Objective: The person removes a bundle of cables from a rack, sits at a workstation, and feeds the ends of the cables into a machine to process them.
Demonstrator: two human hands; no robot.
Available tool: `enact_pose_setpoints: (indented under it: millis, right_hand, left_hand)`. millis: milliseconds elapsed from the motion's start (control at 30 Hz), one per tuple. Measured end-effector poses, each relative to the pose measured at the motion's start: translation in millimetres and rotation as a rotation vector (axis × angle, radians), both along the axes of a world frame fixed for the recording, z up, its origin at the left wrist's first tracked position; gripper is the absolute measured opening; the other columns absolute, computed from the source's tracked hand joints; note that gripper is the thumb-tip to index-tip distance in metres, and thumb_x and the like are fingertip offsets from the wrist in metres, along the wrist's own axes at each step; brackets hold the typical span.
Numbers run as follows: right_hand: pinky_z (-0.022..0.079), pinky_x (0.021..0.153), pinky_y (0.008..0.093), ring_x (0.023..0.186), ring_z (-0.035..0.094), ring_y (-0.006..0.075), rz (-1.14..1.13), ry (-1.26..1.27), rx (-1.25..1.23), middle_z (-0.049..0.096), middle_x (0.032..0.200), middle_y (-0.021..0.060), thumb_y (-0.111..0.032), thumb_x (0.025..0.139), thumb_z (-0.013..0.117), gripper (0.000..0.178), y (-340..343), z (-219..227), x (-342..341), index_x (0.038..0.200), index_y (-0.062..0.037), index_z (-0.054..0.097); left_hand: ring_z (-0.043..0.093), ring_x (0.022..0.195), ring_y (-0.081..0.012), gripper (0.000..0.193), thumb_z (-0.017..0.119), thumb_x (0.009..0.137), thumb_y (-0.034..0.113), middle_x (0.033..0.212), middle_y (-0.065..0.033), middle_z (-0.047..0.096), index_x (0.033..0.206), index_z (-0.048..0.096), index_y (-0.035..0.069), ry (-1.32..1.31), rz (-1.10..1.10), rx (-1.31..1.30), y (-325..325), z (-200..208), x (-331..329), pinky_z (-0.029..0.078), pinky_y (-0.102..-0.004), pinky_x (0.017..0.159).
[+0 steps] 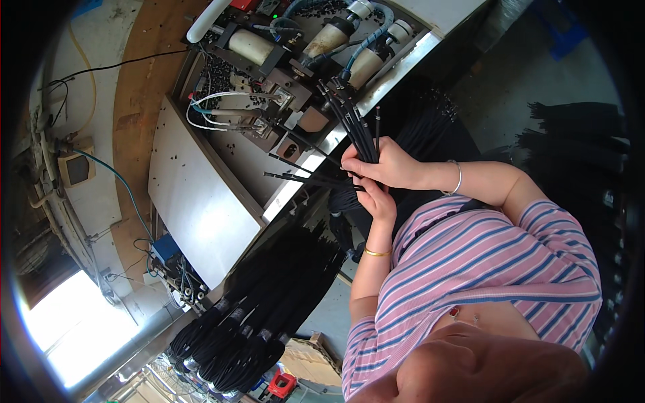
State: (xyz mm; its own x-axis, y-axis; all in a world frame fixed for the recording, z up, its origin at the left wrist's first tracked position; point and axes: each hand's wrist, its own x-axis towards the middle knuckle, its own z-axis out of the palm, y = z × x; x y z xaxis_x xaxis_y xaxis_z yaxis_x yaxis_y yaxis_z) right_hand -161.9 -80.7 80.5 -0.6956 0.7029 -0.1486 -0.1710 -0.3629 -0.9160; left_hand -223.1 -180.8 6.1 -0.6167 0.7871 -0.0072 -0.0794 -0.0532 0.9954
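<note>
My right hand (393,164), with a silver bangle at its wrist, is closed round a bundle of thin black cords (356,127) whose light-tipped ends fan out toward the machine. Just below it and touching it, my left hand (375,201), with a gold bangle, has its fingers closed on a few black cords (312,180) that point left. Both hands are at the bench's front edge, before a small machine (289,101) with white cylinders and hoses. Where the cords pass between my fingers is hidden.
Small black bits lie scattered round the machine on the bench (208,208). Thick bundles of black cords (235,342) hang at the lower left, and more cords (430,114) lie beyond my right hand. A blue stool (561,30) stands at the upper right.
</note>
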Motion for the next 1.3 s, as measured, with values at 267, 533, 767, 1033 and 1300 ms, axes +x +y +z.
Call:
enact_pose_setpoints:
  millis: [267, 533, 767, 1033, 1300]
  right_hand:
    - [0.053, 0.062, 0.0255, 0.064, 0.063, 0.0102, 0.018, 0.000, -0.023, 0.065, 0.072, 0.0044, -0.015, 0.087, 0.066, 0.017, 4, 4, -9, 0.087, 0.0019, 0.066]
    - [0.052, 0.063, 0.0240, 0.067, 0.063, 0.0103, 0.092, -0.019, 0.045, 0.065, 0.073, 0.0044, -0.018, 0.087, 0.067, 0.020, 11, 0, -10, 0.091, 0.0013, 0.066]
    - [0.051, 0.063, 0.0230, 0.066, 0.062, 0.0099, 0.230, -0.108, 0.112, 0.065, 0.075, 0.0030, -0.024, 0.084, 0.071, 0.025, 21, 9, -7, 0.095, -0.0014, 0.068]
    - [0.052, 0.061, 0.0227, 0.068, 0.064, 0.0084, 0.039, -0.031, 0.125, 0.065, 0.076, 0.0030, -0.015, 0.087, 0.066, 0.016, 7, 5, -7, 0.095, -0.0007, 0.066]
    - [0.051, 0.063, 0.0253, 0.065, 0.061, 0.0091, 0.009, -0.028, 0.065, 0.065, 0.070, 0.0034, -0.020, 0.086, 0.066, 0.020, 15, 4, -18, 0.085, -0.0002, 0.066]
  left_hand:
    - [0.050, 0.068, 0.0004, 0.052, 0.029, 0.102, 0.047, 0.092, 0.0010, 0.054, 0.125, 0.043, 0.003, 0.048, 0.101, -0.001, 11, 29, 4, 0.032, -0.0130, 0.048]
    - [0.042, 0.053, -0.0011, 0.046, 0.028, 0.102, 0.046, 0.070, 0.0035, 0.048, 0.107, 0.048, 0.005, 0.074, 0.042, -0.010, 10, 18, -4, 0.028, -0.0150, 0.045]
    - [0.042, 0.052, -0.0028, 0.045, 0.027, 0.103, 0.046, 0.068, 0.0027, 0.048, 0.100, 0.048, 0.006, 0.127, 0.037, -0.015, 9, 19, -7, 0.029, -0.0163, 0.045]
    - [0.050, 0.061, -0.0022, 0.052, 0.024, 0.102, 0.049, 0.078, 0.0008, 0.055, 0.103, 0.050, 0.004, 0.034, 0.094, -0.041, 13, 23, 0, 0.033, -0.0151, 0.046]
    - [0.045, 0.051, -0.0032, 0.051, 0.025, 0.102, 0.048, 0.065, 0.0022, 0.050, 0.096, 0.049, 0.004, 0.137, 0.042, -0.055, 17, 26, -10, 0.029, -0.0163, 0.044]
